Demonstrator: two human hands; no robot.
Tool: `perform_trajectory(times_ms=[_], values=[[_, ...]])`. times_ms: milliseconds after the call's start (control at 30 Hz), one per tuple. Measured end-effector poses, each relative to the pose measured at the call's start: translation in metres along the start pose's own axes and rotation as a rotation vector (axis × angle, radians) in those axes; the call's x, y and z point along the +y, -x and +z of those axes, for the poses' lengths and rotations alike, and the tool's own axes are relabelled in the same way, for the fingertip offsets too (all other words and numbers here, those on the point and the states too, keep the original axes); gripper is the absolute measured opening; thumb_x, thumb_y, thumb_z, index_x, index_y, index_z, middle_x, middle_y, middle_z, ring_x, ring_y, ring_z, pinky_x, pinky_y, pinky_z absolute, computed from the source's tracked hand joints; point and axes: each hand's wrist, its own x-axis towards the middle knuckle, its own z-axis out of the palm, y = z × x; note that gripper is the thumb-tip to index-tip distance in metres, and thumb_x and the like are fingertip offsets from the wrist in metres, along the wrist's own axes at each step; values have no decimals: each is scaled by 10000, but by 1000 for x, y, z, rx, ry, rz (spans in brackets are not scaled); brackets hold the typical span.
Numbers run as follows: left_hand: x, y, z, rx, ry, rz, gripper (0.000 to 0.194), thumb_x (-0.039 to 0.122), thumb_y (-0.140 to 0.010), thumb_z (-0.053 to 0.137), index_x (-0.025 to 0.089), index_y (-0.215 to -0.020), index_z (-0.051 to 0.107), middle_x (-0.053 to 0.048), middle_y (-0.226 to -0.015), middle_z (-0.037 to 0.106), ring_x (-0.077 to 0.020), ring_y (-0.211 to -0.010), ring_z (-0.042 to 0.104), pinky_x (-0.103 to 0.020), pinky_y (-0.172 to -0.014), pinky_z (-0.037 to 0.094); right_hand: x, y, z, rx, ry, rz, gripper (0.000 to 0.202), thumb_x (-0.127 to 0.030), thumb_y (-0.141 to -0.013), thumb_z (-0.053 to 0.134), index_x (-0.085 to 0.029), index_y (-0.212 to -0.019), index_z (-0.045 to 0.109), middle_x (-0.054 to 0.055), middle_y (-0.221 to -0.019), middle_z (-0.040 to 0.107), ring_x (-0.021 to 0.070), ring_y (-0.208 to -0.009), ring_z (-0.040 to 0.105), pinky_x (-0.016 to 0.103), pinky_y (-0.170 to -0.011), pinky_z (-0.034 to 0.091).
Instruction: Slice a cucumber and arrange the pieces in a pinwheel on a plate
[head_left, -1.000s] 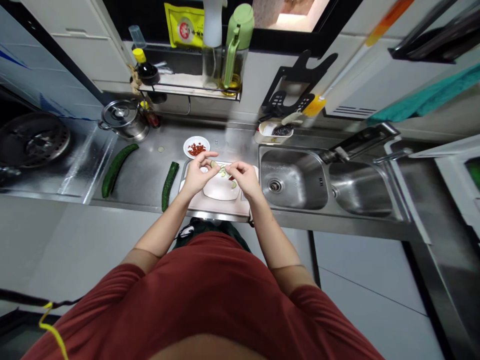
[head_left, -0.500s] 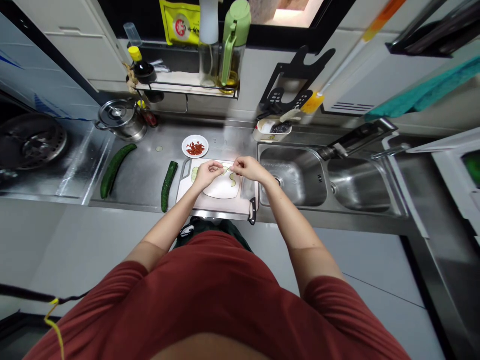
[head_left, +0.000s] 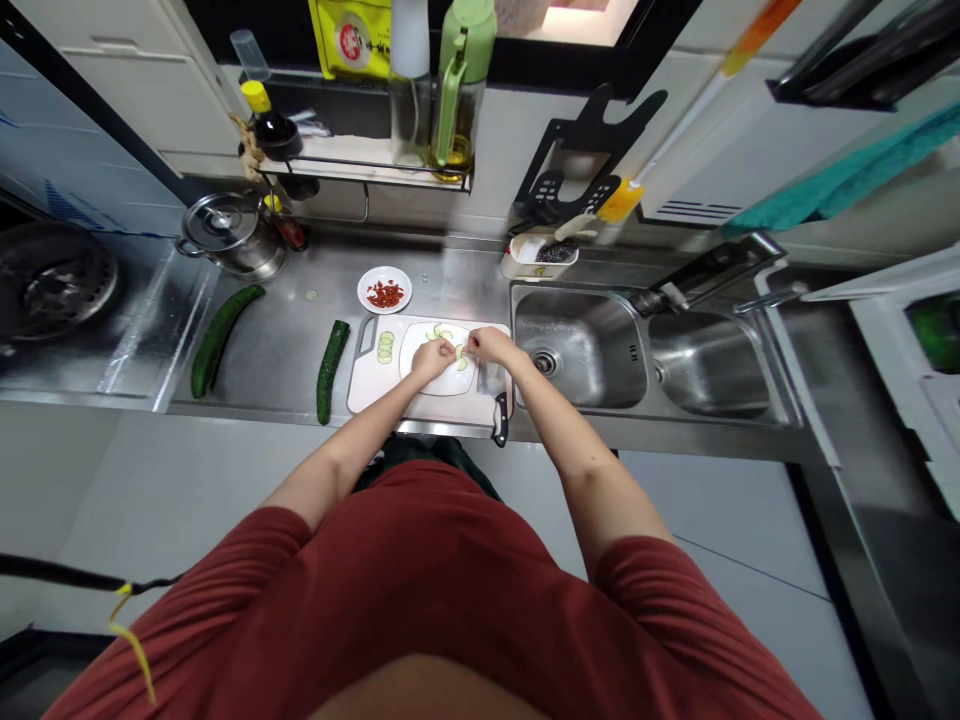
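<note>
Head view: cucumber slice point(head_left: 461, 363) lies between both hands at the white plate point(head_left: 444, 386).
Left hand point(head_left: 430, 361), fingertips together, is just left; right hand point(head_left: 491, 344), pinched, just right. Grip on slice unclear.

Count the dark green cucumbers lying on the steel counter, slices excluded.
2: a long curved cucumber near the lidded pot, and a shorter cucumber just left of the cutting board.

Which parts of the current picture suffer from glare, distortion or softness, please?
Head view: white glare streaks the steel counter left of the curved cucumber; wide-angle distortion stretches the upper-right teal cloth; the cucumber slices look small, slightly soft.
</note>
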Motion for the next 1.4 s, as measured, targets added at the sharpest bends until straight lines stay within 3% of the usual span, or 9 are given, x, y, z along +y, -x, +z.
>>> perform_trajectory(times_ms=[400, 867, 1233, 1400], values=[[5, -5, 12, 0, -294, -6, 176, 288, -809, 590, 244, -938, 701, -61, -972, 707, -216, -931, 622, -292, -774, 433, -3, -4, 17, -26, 101, 50, 281, -348, -896, 552, -161, -1042, 704, 139, -1100, 682, 209, -995, 604, 253, -824, 406], [-2, -5, 16, 11, -367, 53, 191, 285, -827, 560, 232, -964, 683, -83, -1075, 647, -219, -989, 582, -301, -811, 431, -9, -5, 19, -8, 155, 22, 275, -261, -908, 534, -116, -1095, 672, 191, -1139, 660, 244, -1069, 597, 320, -940, 376], [-3, -2, 16, 11, -470, 106, 210, 312, -863, 533, 261, -1021, 662, -48, -1097, 610, -209, -990, 568, -306, -809, 450, 3, -7, 26, 47, 90, 71, 261, -341, -898, 563, -170, -1080, 637, 128, -1056, 688, 224, -986, 616, 291, -854, 417], [-12, 2, 11, 38, -482, 287, 269, 278, -907, 479, 265, -1121, 643, -62, -1115, 589, -222, -1056, 529, -315, -824, 447, 24, -2, 25, 162, -33, 161, 234, -358, -918, 512, -198, -1033, 638, 95, -1027, 684, 203, -924, 614, 251, -744, 417]])
